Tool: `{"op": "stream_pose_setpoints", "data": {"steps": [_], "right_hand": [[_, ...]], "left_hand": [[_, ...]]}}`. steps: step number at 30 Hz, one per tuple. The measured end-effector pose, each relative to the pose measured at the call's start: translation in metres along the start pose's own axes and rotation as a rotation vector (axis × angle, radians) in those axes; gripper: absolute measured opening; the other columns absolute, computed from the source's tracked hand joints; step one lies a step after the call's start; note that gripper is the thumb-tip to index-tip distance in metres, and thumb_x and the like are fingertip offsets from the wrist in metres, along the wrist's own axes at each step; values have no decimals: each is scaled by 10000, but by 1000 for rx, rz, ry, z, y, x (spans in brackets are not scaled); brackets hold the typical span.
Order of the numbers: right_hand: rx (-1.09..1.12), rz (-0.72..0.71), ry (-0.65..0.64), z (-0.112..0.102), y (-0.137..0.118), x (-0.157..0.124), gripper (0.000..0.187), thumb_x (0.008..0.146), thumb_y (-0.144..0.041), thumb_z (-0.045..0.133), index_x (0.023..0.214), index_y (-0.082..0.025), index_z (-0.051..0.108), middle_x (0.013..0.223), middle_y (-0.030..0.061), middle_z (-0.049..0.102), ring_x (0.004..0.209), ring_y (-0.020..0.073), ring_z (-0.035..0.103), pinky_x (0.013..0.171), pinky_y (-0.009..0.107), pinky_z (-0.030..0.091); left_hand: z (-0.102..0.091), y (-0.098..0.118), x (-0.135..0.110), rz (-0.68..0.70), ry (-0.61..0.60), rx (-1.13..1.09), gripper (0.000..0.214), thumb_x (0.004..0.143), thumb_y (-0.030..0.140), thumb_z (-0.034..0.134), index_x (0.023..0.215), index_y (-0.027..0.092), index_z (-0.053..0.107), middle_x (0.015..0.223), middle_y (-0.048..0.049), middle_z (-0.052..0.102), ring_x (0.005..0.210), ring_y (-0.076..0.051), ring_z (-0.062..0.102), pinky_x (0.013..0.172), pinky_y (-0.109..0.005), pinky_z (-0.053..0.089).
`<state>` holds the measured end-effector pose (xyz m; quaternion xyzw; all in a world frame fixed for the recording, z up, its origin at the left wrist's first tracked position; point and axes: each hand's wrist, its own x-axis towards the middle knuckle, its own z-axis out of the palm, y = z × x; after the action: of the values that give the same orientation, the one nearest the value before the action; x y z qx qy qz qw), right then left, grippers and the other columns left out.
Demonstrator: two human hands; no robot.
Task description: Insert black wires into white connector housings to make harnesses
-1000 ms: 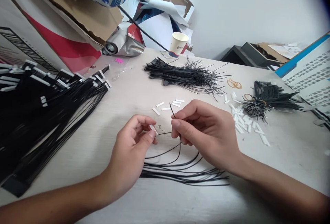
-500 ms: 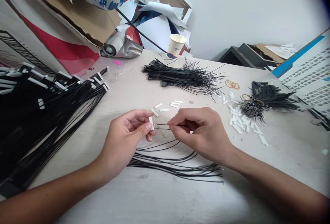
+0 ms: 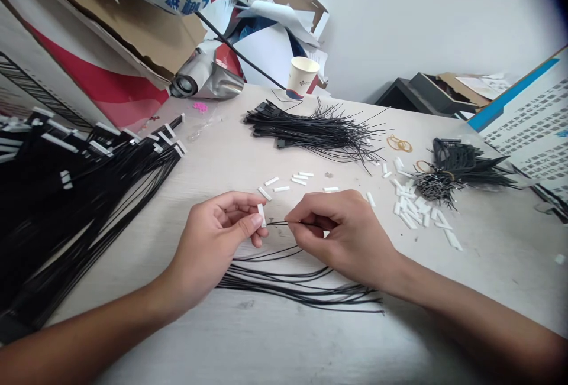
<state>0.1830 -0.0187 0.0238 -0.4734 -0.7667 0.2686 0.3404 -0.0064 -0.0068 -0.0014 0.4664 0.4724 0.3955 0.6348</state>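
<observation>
Between the thumb and fingers of my left hand is a small white connector housing, held upright. My right hand pinches thin black wires, whose tips point left and meet the lower part of the housing; whether they have gone inside cannot be made out. Below my hands, several loose black wires lie spread on the table. Just beyond my fingers, several white housings are scattered.
A thick bundle of black wires lies behind, near a paper cup. More white housings and a tied wire bundle are at right, by rubber bands. Wires with white connectors fill the left side.
My right hand has moved slightly left, bringing the wire tips from just short of the white housing up to it. The left hand keeps its hold.
</observation>
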Motion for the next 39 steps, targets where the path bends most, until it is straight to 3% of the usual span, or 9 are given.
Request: {"op": "stream_pose_setpoints", "data": {"steps": [19, 39], "right_hand": [[-90, -52, 13, 1, 2, -1, 171, 718, -16, 531, 645, -144, 618, 509, -54, 480, 465, 52, 382, 475, 194, 318], [-15, -115, 36, 1, -2, -2, 176, 730, 17, 552, 646, -124, 614, 521, -55, 467, 479, 36, 382, 464, 170, 314]], "left_hand": [[-1, -2, 1, -18, -12, -38, 158, 782, 193, 726, 934, 170, 690, 718, -4, 685, 649, -131, 636, 608, -244, 514], [-3, -3, 1, -11, -18, -50, 127, 785, 187, 723, 907, 177, 689, 711, -2, 698, 639, -131, 649, 612, -242, 517]]}}
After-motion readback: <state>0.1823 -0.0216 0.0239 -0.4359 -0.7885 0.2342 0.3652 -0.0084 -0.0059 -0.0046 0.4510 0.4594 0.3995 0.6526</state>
